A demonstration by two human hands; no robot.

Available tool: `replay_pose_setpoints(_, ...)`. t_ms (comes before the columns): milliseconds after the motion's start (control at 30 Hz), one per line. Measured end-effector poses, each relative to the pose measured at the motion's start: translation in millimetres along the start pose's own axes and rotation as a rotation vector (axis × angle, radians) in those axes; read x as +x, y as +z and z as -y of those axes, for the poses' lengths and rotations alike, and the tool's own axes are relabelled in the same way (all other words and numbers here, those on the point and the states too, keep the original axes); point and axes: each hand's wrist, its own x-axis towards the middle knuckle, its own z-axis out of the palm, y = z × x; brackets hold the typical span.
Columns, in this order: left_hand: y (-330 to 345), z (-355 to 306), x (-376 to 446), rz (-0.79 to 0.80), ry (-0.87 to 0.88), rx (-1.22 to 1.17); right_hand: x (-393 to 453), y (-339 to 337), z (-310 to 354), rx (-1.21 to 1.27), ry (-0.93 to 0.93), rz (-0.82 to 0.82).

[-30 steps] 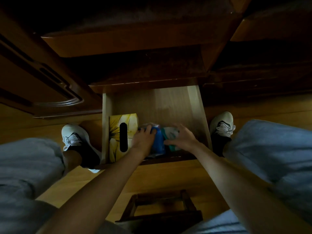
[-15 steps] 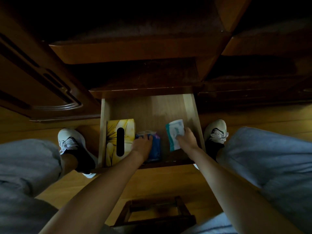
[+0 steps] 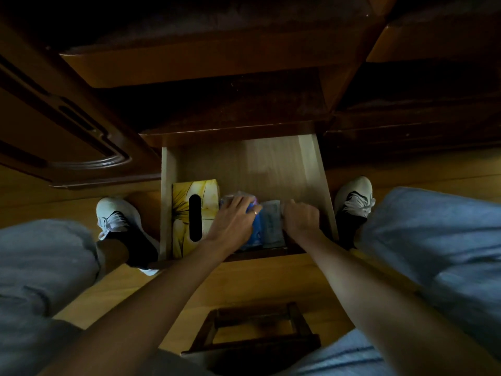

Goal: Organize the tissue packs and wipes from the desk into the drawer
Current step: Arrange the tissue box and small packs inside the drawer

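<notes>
Pale wood drawer [image 3: 311,164] holds three things — one yellow tissue box [image 3: 202,198] at its left, one blue pack [image 3: 256,232] under your spread left hand [image 3: 233,223], one grey wipes pack [image 3: 272,223] just left of your right hand [image 3: 301,219], fingers curled at its edge.

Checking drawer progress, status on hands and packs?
Left hand flat on blue pack, not gripping. Right hand curled at pale pack, grip unclear. Both packs in drawer beside yellow tissue box. Nothing blocking.
</notes>
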Motion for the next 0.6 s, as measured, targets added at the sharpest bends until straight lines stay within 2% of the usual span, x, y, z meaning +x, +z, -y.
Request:
replay_pose_setpoints(67,2.1,-2.1,3.7,0.062,0.025,0.0,5.7,-2.4,2.5,0.063,-0.046,-0.069)
replay_pose_setpoints(167,14.3,4.6,-0.4,0.235,-0.001,0.015,12.0,2.1,-3.5,0.017,-0.086,0.057)
replay_pose_setpoints(267,20.5,12.6,-6.1,0.31,0.003,0.004,15.8,12.4,-14.3,0.092,0.046,0.083)
replay_pose_setpoints(367,20.5,13.8,-4.4,0.312,0.023,0.003,19.3,6.3,-11.7,0.121,0.106,0.004)
replay_pose_setpoints(500,19.5,16.2,-6.6,0.253,0.04,0.002,32.7,-13.4,-2.7,0.28,0.126,-0.29)
replay_pose_setpoints(600,15.8,25.0,-14.6,0.119,0.009,-0.052,45.0,-24.3,15.4,0.661,0.12,-0.293)
